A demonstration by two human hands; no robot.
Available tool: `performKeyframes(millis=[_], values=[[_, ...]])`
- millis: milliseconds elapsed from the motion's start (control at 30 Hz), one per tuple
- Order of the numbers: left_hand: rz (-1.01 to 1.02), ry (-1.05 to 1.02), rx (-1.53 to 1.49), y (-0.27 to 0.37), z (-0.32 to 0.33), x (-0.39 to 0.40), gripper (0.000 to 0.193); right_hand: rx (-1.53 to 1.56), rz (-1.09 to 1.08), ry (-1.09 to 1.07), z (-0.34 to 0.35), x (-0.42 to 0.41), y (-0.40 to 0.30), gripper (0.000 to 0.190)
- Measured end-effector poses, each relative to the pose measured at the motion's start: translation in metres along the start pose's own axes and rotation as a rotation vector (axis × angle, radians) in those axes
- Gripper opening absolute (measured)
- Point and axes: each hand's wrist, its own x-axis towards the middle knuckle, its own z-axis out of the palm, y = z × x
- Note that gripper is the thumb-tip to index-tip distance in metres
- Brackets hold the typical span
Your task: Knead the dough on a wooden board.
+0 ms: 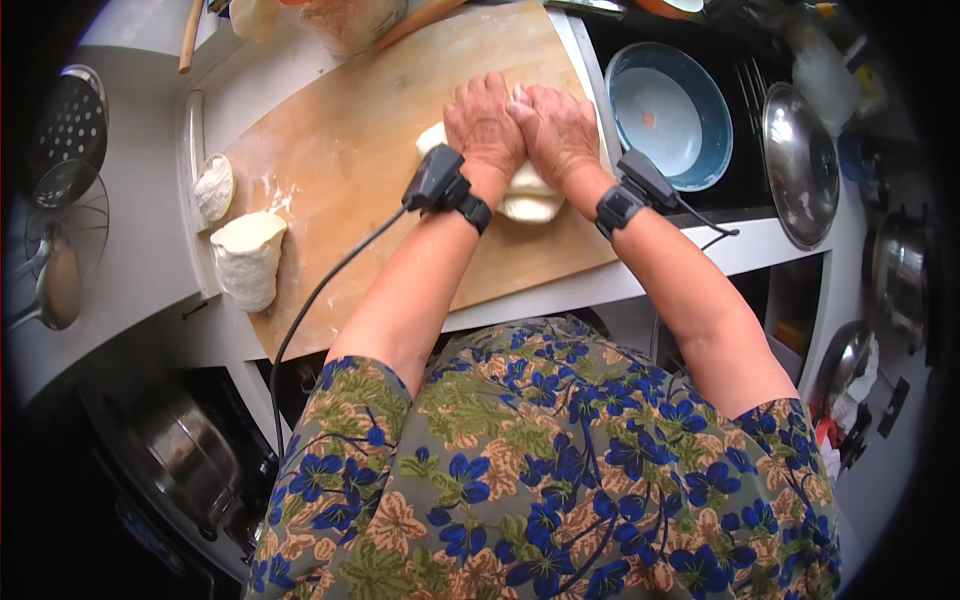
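A pale piece of dough (pixel 531 206) lies on a wooden board (pixel 360 217), partly covered by both hands. My left hand (pixel 487 124) presses down on it, knuckles up and fingers curled over its far side. Right beside it, my right hand (pixel 559 131) bears on the same dough, and the thumbs meet in the middle. The dough's near end and left end show past my hands; the rest is hidden. At the board's left edge sits another cut piece of dough (pixel 249 259). A small dish of flour (pixel 215 187) is just behind that piece.
A blue bowl (pixel 667 116) stands right of the board, with a metal lid (pixel 801 165) beyond it. A wooden rolling pin (pixel 420 21) rests at the board's far edge. Ladles and a skimmer (pixel 71 135) are at far left. A black cable (pixel 300 315) runs from my left wrist.
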Motion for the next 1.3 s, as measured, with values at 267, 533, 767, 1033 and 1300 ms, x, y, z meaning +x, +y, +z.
performKeyframes(millis=[267, 533, 767, 1033, 1300], values=[[0.051, -0.283, -0.33, -0.017, -0.028, -0.001, 0.041, -0.072, -0.313, -0.218, -0.039, -0.003, -0.002, 0.021], [0.185, -0.044, -0.238, -0.008, -0.062, -0.069, 0.022, 0.046, -0.183, 0.083, -0.052, -0.071, -0.043, 0.038], [0.305, -0.038, -0.171, -0.015, -0.057, -0.132, 0.029, 0.112, -0.301, 0.025, -0.033, -0.134, -0.032, 0.088], [0.261, -0.194, -0.124, -0.013, -0.052, -0.092, 0.024, 0.148, -0.007, -0.358, -0.043, -0.092, -0.032, 0.079], [0.067, -0.092, -0.355, -0.033, -0.023, -0.038, 0.023, -0.137, -0.359, -0.218, -0.055, -0.099, -0.044, 0.104]])
